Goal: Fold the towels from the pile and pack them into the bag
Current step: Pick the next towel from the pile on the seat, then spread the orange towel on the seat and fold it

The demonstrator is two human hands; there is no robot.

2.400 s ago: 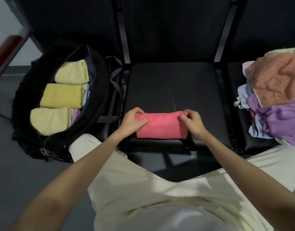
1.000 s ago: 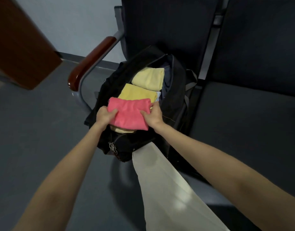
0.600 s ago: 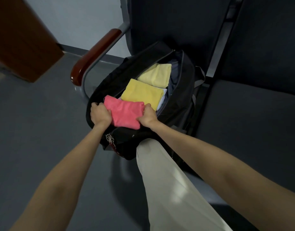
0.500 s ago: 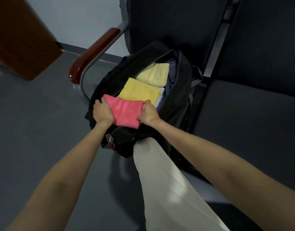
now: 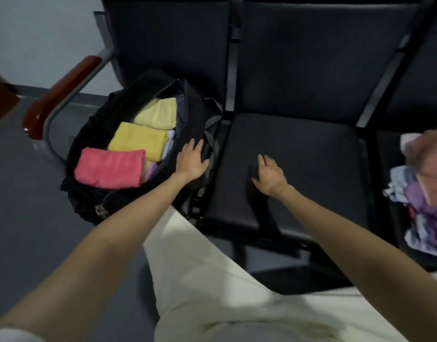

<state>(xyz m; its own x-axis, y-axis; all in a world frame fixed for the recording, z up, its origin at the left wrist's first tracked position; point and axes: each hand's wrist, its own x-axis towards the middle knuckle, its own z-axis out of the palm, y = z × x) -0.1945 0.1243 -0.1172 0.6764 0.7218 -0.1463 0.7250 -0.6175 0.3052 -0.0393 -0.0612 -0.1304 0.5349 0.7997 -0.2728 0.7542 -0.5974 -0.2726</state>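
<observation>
An open black bag (image 5: pixel 96 124) stands on the left seat. Inside it lies a folded pink towel (image 5: pixel 109 168) at the near end, with a folded yellow towel (image 5: pixel 138 140) and a paler yellow one (image 5: pixel 157 114) behind it. My left hand (image 5: pixel 191 160) is open with straight fingers over the bag's right rim, holding nothing. My right hand (image 5: pixel 270 175) hovers open above the middle seat (image 5: pixel 311 154), also empty. The pile of unfolded towels (image 5: pixel 424 183), pink, purple and pale blue, sits blurred on the right seat.
A wooden armrest (image 5: pixel 59 97) on a metal frame stands left of the bag. Dark seat backs rise behind all seats. Grey floor lies to the left. My light trousers fill the lower part of the view.
The pink towel went from the middle seat into the bag's near end. Both hands have let go of it and moved right, and the view has swung right so the pile shows again.
</observation>
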